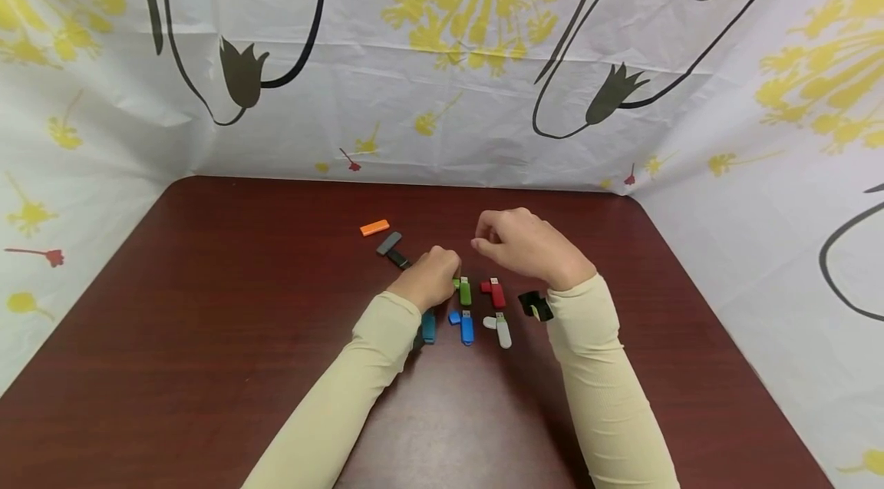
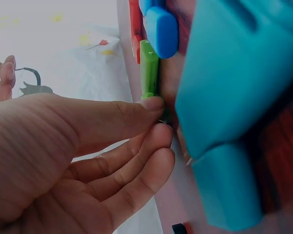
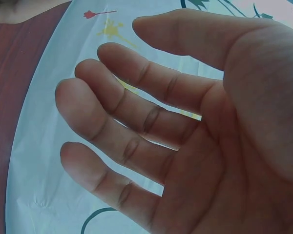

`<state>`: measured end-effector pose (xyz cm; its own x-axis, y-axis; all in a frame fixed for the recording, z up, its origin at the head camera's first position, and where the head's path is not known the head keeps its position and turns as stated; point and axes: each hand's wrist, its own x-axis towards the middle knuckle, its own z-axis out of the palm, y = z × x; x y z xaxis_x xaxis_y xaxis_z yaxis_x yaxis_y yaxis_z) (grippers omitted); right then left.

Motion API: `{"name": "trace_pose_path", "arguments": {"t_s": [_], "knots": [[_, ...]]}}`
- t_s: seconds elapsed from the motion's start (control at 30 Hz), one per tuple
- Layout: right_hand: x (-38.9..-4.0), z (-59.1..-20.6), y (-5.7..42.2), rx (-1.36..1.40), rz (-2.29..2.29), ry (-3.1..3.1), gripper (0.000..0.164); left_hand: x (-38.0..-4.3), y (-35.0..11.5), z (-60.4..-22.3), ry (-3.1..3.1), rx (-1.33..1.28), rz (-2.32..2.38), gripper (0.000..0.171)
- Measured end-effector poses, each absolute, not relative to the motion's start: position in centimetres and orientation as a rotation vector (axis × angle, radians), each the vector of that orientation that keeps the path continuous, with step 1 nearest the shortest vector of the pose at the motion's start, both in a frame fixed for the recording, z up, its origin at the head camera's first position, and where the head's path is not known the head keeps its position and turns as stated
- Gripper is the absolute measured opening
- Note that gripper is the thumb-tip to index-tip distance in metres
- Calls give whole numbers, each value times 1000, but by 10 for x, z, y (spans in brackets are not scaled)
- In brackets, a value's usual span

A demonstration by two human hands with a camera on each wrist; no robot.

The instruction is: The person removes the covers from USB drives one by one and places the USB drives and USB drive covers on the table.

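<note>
My left hand (image 1: 430, 278) is low over the table, its thumb and index finger pinching at the small green cap (image 1: 456, 284) beside a green USB stick (image 1: 466, 292). Those fingertips partly hide the cap in the left wrist view. Close to this hand is a teal USB stick (image 1: 429, 329), large in the left wrist view. My right hand (image 1: 528, 243) hovers beyond a red USB stick (image 1: 497, 294), fingers loosely bent and holding nothing. Nearer me are a blue USB stick (image 1: 467, 328) and a white one (image 1: 503, 331), each with its cap at its left.
Past my left hand lie a grey piece (image 1: 389, 243), a black piece (image 1: 398, 259) and an orange piece (image 1: 374, 228). The dark red wooden table (image 1: 207, 320) is bordered by a white sheet (image 1: 414, 120) with a flower print.
</note>
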<state>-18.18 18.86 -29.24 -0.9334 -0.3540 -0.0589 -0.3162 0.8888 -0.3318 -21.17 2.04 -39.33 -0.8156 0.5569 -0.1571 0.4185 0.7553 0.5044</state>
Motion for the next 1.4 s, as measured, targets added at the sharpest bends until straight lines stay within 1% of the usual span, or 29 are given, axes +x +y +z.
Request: {"name": "trace_pose_path", "arguments": {"t_s": [0.13,0.23,0.4,0.7,1.13,1.2,1.4], "knots": [[-182,-293,188,-536,-494,2933,16,-212,20,-393,2652,750,665,22],[-182,-293,187,-547,-499,2930,16,-212,18,-391,2633,750,678,21],[-183,-293,189,-531,-495,2924,17,-212,11,-383,2619,744,709,8],[-184,-293,193,-528,-503,2935,16,-214,-15,-353,2762,753,806,27],[-184,-291,187,-563,-497,2967,14,-204,-64,-306,2954,609,836,42],[-183,-290,185,-572,-509,2971,15,-202,-72,-301,2967,591,848,43],[-183,-287,175,-573,-574,2985,27,-199,-91,-290,3017,566,848,45]]}}
